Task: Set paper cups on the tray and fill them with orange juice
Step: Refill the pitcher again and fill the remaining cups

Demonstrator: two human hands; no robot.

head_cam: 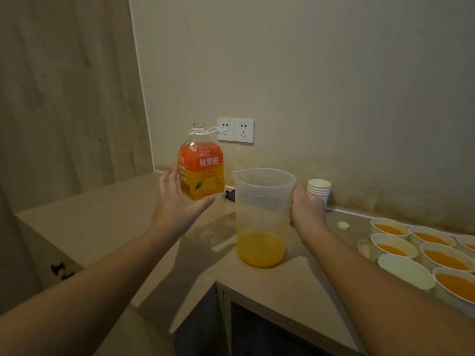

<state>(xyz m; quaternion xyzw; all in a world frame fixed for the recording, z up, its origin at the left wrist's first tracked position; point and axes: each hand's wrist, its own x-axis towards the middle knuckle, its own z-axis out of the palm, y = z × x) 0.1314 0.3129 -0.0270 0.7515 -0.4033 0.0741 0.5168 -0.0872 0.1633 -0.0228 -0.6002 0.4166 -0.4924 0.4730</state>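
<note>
right hand (307, 209) fingers curl round the handle of the pitcher (262, 217), which stands on the tabletop (108, 214) with little juice. left hand (177, 201) fingers spread open beside the juice bottle (201, 170). filled paper cups (421, 250) sit on the tray (363, 249) at right.

1. One juice bottle (200, 170), near the counter's (108, 214) back edge.
2. One clear measuring jug (262, 217), holding a little juice.
3. One stack of empty paper cups (319, 190) by the wall; cup count unclear.
4. Six cups filled with juice (394, 246) at the right end, one empty cup (406, 271) among them.
5. One small cap (343, 225).
6. Two wall sockets (235, 130).
</note>
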